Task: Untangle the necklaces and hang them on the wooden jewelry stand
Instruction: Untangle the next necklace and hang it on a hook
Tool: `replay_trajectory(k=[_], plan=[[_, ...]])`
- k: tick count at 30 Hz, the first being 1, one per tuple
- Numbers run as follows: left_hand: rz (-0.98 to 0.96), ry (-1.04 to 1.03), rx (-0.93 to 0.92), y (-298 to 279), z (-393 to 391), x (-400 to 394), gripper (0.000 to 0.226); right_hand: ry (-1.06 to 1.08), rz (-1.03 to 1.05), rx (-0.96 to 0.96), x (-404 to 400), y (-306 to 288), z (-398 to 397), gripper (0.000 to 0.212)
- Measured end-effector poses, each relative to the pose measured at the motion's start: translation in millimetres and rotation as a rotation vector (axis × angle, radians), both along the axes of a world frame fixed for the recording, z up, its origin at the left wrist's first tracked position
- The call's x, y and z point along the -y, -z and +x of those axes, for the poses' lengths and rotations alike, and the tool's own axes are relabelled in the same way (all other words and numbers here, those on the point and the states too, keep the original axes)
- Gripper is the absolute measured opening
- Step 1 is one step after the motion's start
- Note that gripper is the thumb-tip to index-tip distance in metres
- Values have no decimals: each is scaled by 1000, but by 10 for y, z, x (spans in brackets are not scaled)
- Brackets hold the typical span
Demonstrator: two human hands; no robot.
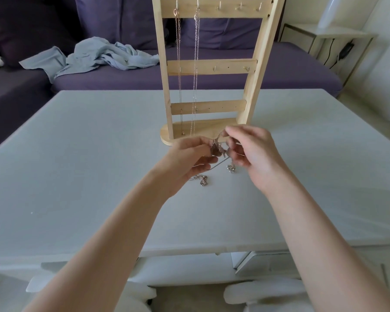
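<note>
A tall wooden jewelry stand (pixel 212 67) rises at the far middle of the white table (pixel 77 176). Two chains hang from its top hooks: a pinkish one (pixel 178 64) on the left and a silver one (pixel 196 64) beside it. Just in front of the stand's base, my left hand (pixel 185 158) and my right hand (pixel 254 154) pinch a tangled bunch of silver necklaces (pixel 218 149) between them. Loose ends of the tangle trail onto the table, one clump (pixel 202 179) below my left hand and another clump (pixel 231 168) near my right fingers.
A purple sofa (pixel 234 75) runs behind the table, with a crumpled light-blue cloth (pixel 99 56) on its seat. A white side table (pixel 338 39) with a cable stands at the far right. White chair parts (pixel 268 293) show below the table's near edge.
</note>
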State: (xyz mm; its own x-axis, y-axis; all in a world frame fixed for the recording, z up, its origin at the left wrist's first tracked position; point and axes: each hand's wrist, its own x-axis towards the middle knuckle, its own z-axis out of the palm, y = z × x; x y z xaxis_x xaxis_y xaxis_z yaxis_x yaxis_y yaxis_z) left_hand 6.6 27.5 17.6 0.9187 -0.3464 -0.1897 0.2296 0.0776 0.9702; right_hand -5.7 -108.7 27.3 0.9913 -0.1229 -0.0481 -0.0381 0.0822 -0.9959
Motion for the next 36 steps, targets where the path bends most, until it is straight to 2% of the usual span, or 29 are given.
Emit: replay_trajectory(k=[2,5,7,10,11,13,15,17,20,23,25,27,29,31,32,36], plan=[[-165,-24,-80,-39,16,5,19,59,55,-34,-13,2,16,21],[-367,-48,-204,-85,69,-57,12,25,204,-42,-16,-32,22,22],[-410,-36,-236,-99,75,-77,10,41,281,-40,0,-51,22,23],[-348,-60,-199,-66,56,-27,11,49,339,-26,23,-58,21,25],[-336,-79,-194,-54,55,-11,14,33,293,-23,22,-59,20,24],[-361,-135,-212,-43,65,-17,19,-42,47,-26,-6,-49,5,19],[-369,-205,-221,-33,90,-47,13,-114,-169,-58,-35,-14,-13,12],[-243,-274,-174,6,106,-61,10,-117,-304,-82,-11,29,-12,7],[44,-329,-34,91,94,-64,21,-161,-604,-97,73,51,0,10],[75,-302,-42,75,104,-97,18,-279,-648,-168,112,49,-28,8],[104,-282,-55,56,114,-113,11,-221,-624,-135,123,54,-28,11],[167,-212,-47,41,97,-108,7,-6,-480,-31,139,42,-6,18],[215,-64,-49,17,57,-83,6,167,-110,26,170,-4,16,20],[258,87,-66,8,34,-63,9,206,228,20,180,-40,32,19],[277,144,-70,12,27,-57,10,201,318,13,178,-40,36,19],[321,202,-39,48,33,-60,11,188,352,42,168,-26,52,16]])
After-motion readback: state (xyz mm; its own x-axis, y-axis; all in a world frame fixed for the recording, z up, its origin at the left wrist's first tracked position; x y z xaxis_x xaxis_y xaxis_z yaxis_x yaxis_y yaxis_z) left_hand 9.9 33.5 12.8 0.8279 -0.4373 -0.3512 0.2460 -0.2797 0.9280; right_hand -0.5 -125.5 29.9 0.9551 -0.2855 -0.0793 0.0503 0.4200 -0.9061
